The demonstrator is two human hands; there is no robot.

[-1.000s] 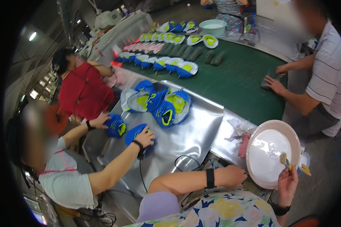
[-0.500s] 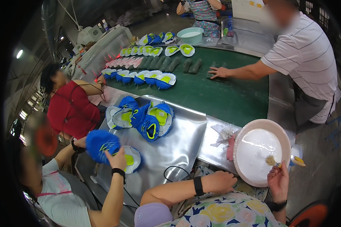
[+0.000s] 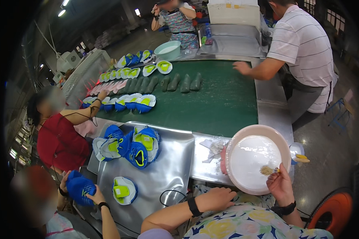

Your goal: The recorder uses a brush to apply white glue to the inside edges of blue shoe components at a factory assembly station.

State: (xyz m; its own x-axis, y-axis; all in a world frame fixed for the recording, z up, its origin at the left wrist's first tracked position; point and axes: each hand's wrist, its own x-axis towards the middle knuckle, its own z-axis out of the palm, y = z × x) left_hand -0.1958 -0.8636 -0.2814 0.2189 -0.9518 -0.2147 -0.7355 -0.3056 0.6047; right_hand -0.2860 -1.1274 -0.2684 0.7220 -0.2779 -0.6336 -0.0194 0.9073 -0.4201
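My right hand (image 3: 281, 187) pinches the handle of a brush with pale bristles (image 3: 268, 170), held over the near right part of a pale pink basin (image 3: 232, 177). White liquid (image 3: 253, 153) fills the basin's bottom. To the left of the basin, my left hand (image 3: 217, 198) rests low before my flowered clothing (image 3: 227, 221), its fingers loosely bent and nothing visible in them. Crumpled white material (image 3: 213, 149) and a pinkish-red piece (image 3: 223, 161) lie against the basin's left side.
A green belt (image 3: 223, 105) carries dark foot-shaped pieces (image 3: 185, 83) and blue-and-lime shoe uppers (image 3: 145, 102). More uppers (image 3: 143, 139) lie on a metal table (image 3: 173, 157). Co-workers stand at left, far side and right; one holds a blue shoe (image 3: 80, 188). An orange-and-black round object (image 3: 333, 211) stands at right.
The view has turned right. The right-hand co-worker's hand has pulled back from the belt, where more dark pieces now show. My brush lies flatter over the basin. The left co-worker lowered the blue shoe.
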